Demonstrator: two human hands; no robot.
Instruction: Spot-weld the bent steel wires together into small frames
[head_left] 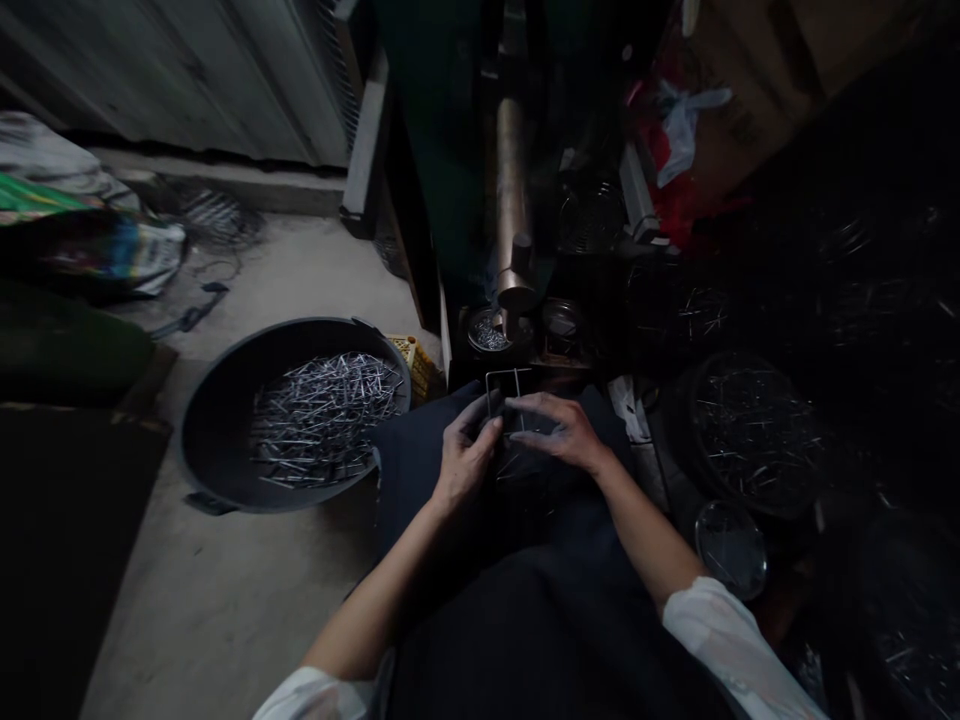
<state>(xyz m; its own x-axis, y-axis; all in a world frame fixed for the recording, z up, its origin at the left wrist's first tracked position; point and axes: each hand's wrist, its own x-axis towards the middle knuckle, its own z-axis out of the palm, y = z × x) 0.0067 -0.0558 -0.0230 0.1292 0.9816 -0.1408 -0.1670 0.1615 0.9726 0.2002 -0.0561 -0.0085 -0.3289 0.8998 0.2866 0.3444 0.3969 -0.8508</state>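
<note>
A thin bent wire frame (502,373) is held upright between my two hands, just in front of a machine's metal arm (512,190). My left hand (466,450) pinches its left side between thumb and fingers. On the other side, my right hand (559,428) has its thumb and fingers around the right part of the wire. More thin wires lie dimly on the dark cloth (412,450) over my lap, below the hands. Under the arm's tip sits a round dish (491,333) of small metal pieces.
A large black basin (217,430) with many metal rods stands on the floor at the left, beside a yellow crate (420,368). At the right are a dark tub of wires (757,430) and a clear round container (731,548).
</note>
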